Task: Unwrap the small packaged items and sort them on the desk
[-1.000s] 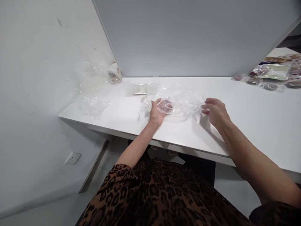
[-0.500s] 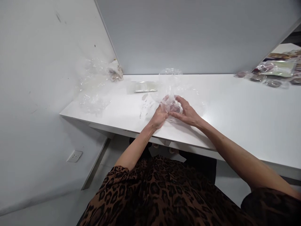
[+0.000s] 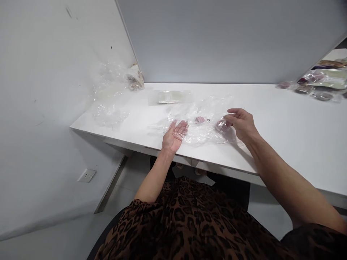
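A sheet of clear plastic wrap (image 3: 202, 121) lies spread and crumpled on the white table (image 3: 284, 122). My left hand (image 3: 175, 131) rests palm up with fingers apart at the wrap's left edge, touching the film. My right hand (image 3: 241, 122) pinches a small pinkish-purple piece (image 3: 221, 125) through the wrap at its right end. A second small purplish piece (image 3: 200, 119) lies in the wrap between my hands.
More crumpled clear plastic (image 3: 110, 108) lies at the table's left end by the wall. A flat clear packet (image 3: 169, 96) sits near the grey partition. Several wrapped dark items (image 3: 314, 86) lie at the far right. A wall socket (image 3: 86, 175) is below left.
My hands were together over a bunched wrap around a purplish piece; now they have drawn apart, the wrap lies spread flat, and my right hand has carried one piece to the right.
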Tool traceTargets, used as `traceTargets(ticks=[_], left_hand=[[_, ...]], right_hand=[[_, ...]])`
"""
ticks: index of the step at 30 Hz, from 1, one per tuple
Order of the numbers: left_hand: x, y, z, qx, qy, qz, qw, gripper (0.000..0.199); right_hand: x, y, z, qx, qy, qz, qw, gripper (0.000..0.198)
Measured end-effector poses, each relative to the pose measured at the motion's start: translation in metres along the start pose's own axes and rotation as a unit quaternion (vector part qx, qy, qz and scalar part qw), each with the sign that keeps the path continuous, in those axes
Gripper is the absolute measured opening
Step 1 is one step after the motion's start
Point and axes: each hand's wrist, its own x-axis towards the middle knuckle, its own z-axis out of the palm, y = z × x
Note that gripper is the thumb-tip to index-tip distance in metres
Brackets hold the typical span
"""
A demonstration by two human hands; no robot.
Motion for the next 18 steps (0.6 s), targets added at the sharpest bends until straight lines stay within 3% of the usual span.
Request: traceTargets(ticks=[1, 7, 9, 11, 13, 15, 18], left_hand=[[-0.001, 0.001, -0.002, 0.004, -0.001, 0.006, 1.000, 0.021], [-0.009, 0.008, -0.002, -0.002, -0.033, 0.037, 0.999, 0.043], [-0.010, 0.011, 0.000, 0.004, -0.046, 0.052, 0.998, 0.043], [-0.009, 0.013, 0.000, 0.022, -0.040, 0.061, 0.997, 0.042], [-0.007, 0.012, -0.001, 0.034, -0.017, 0.062, 0.997, 0.040], [-0.007, 0.009, -0.003, 0.034, 0.003, 0.060, 0.998, 0.039], [-0.008, 0.006, -0.005, 0.032, -0.004, 0.066, 0.997, 0.039]], right_hand=[[0.001, -0.001, 0.002, -0.006, 0.010, -0.007, 1.000, 0.030], [0.005, -0.008, 0.019, -0.067, 0.011, -0.101, 0.993, 0.021], [0.009, -0.010, 0.019, -0.140, -0.011, -0.111, 0.984, 0.019], [0.012, -0.013, 0.018, -0.263, -0.035, -0.148, 0.953, 0.017], [0.011, -0.016, 0.023, -0.364, -0.070, -0.217, 0.903, 0.019], [0.006, -0.019, 0.037, -0.404, -0.135, -0.280, 0.860, 0.027], [-0.004, -0.022, 0.069, -0.438, -0.263, -0.301, 0.805, 0.038]])
